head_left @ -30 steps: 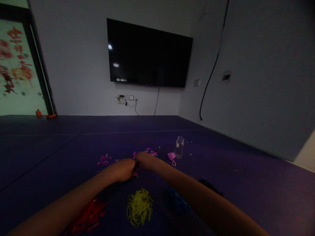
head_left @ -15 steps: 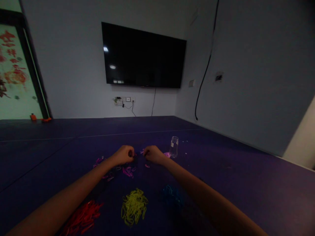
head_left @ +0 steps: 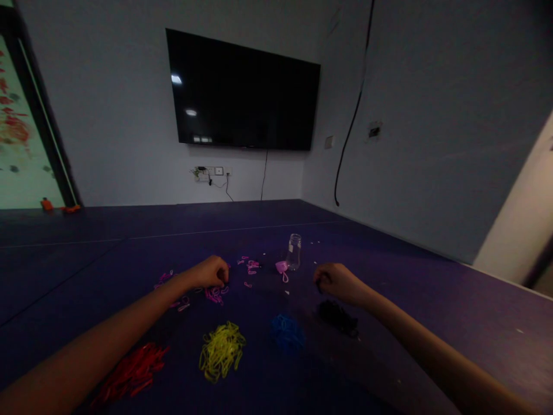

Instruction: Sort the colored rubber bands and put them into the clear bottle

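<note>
My left hand [head_left: 211, 272] is curled up by the pink bands [head_left: 213, 295], and my right hand [head_left: 339, 283] is curled near the black pile [head_left: 338, 318]. I can't tell if either grip has something in it. The red pile [head_left: 136, 369], yellow pile [head_left: 222, 353] and blue pile [head_left: 287, 332] sit closer to me. A clear bottle [head_left: 294, 253] stands up between my hands, farther back.

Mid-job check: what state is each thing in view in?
Left hand: curled, hold unclear
Right hand: curled, hold unclear
Pink loops: scattered
Red loops: heaped
Yellow loops: heaped
Blue loops: heaped
Black loops: heaped
Clear bottle: upright, uncapped
Pink looped piece: lying beside bottle
Television: dark, with reflections
</note>
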Demonstrator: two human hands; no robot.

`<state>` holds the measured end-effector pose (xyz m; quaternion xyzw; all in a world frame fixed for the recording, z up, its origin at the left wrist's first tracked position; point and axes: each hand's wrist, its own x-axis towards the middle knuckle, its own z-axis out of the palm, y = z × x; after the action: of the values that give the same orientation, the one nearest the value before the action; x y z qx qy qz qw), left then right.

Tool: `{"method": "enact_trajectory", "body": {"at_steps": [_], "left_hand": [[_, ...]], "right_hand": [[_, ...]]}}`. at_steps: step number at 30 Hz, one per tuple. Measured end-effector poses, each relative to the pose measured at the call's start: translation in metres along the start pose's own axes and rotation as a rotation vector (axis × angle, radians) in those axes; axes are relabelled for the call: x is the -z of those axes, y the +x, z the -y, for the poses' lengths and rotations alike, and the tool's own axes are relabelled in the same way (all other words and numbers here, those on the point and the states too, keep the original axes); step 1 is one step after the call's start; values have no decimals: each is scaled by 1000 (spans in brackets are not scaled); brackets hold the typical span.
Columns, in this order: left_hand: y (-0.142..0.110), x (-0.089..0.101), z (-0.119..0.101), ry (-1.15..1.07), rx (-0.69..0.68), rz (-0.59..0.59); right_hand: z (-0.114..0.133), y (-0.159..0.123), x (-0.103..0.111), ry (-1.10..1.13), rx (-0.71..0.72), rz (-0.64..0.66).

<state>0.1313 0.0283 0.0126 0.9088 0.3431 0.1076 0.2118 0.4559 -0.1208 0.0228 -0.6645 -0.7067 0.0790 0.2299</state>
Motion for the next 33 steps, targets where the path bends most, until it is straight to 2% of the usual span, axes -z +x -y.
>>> {"method": "enact_trajectory", "body": {"at_steps": [4,6,10,13,15,19,22,25,29,31,33], "left_hand": [[0,-2,-3,14,1,-5],[0,-3,-5,25,2,-12],[4,0,-15,46,0,-40],[10,2,-33,37,-27,-68],[16,-1,-54,14,-64,-79],[32,-26,-112,-62,-173,-65],[46,-56,-155,-165,-376,-36],[57,-87,-183,-149,-467,-49],[64,-112,-198,-140,-495,-63],[65,-115,-197,-145,-503,-74],[66,-111,-191,-139,-460,-135]], "right_hand": [[-24,-23,-2,-67,-65,13],[-26,-29,-5,-76,-87,36],[-18,-37,-4,-55,-31,70],[-15,-43,3,12,-24,96],[-17,-46,8,57,-34,78],[-27,-48,11,110,-48,-19],[-34,-47,8,82,-68,-103],[-40,-45,2,38,-101,-159],[-45,-44,-5,49,-102,-187],[-45,-44,-9,78,-69,-167],[-42,-45,-12,106,-23,-138]]}}
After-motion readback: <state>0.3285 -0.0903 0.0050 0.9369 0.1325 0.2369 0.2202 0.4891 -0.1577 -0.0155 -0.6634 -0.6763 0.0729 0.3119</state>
